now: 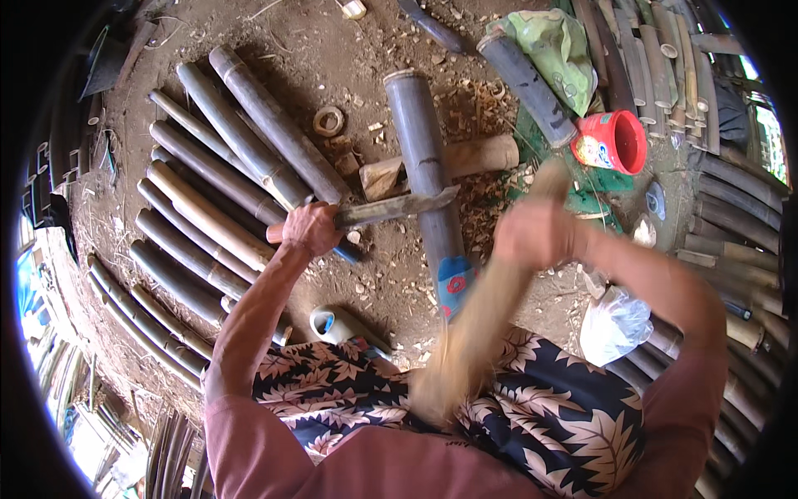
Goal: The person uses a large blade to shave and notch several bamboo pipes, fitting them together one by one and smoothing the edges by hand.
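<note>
My left hand [311,227] is wrapped round the handle of a machete [391,209]. Its blade lies across a thick dark bamboo pole [416,125], with the hooked tip just past the pole's right side. The pole rests over a wooden block [482,155], pointing away from me. At its near end is a blue patterned sock or cloth [455,281] with red on it. My right hand [536,233] grips a thick wooden club [474,333], blurred by motion; its wide end hangs low over my lap, which is covered by leaf-patterned fabric [573,407].
Several cut bamboo lengths [274,116] lie at the left, with more bamboo stacked [731,200] at the right. A red bucket [629,143], a green bag [553,50] and another bamboo piece [532,87] are at the far right. A clear plastic bag [615,324] sits nearer. Wood chips litter the ground.
</note>
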Demonstrator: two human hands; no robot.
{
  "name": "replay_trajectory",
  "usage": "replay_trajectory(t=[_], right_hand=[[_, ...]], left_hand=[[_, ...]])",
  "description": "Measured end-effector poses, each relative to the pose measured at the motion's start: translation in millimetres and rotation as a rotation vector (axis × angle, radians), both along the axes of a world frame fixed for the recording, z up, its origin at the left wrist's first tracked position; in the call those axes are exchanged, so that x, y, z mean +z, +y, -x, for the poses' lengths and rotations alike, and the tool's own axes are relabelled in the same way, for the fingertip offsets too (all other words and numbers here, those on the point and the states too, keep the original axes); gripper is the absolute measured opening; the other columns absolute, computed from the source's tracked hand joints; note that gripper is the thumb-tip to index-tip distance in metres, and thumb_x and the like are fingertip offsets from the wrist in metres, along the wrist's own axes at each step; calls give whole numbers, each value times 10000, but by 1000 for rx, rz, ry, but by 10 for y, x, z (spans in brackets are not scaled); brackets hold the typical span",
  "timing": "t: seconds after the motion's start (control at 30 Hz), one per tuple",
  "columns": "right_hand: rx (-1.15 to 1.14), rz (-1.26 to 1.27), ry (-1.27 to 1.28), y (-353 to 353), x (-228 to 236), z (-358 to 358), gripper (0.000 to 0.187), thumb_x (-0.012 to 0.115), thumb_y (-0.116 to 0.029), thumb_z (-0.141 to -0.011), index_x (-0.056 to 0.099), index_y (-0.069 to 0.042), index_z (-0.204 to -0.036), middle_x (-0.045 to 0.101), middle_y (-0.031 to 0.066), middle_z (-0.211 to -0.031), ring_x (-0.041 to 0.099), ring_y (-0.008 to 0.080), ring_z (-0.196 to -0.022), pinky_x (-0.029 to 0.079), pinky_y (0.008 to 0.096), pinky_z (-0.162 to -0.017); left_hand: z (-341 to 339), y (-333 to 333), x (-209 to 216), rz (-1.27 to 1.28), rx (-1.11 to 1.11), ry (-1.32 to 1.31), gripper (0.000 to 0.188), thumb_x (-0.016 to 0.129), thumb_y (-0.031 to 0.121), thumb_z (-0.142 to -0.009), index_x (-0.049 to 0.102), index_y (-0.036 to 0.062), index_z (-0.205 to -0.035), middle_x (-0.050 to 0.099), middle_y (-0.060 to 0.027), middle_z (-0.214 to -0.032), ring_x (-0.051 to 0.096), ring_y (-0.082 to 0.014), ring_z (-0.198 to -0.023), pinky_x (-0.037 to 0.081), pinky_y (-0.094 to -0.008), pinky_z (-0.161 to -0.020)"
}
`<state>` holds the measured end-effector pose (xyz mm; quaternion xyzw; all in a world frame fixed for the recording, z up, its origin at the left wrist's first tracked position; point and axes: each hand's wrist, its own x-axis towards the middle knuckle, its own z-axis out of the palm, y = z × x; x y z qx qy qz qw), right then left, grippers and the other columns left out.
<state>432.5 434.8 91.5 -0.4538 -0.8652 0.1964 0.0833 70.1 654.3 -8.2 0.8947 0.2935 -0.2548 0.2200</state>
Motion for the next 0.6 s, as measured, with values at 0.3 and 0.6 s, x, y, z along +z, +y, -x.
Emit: replay_trajectory(t=[0.3,0.6], right_hand=[[89,-194,323,-130,125,299,206,639,-166,-799,625,-95,-992,639,82,-920,660,265,-776,574,402,-687],[49,-235,168,-231,120,215,280,731,-248,-743,622,-89,-947,664,101,-862,674,240,-725,589,420,-656]], left_hand=[[-38,36,-21,-11,13,-57,287,725,289,-759,717,129,-998,716,-108,-960,693,-337,-912,567,-471,-812],[-154,65,43,-3,-3,-44,316,729,271,-751,696,126,-1030,708,-101,-1012,687,-358,-934,564,-476,-811]])
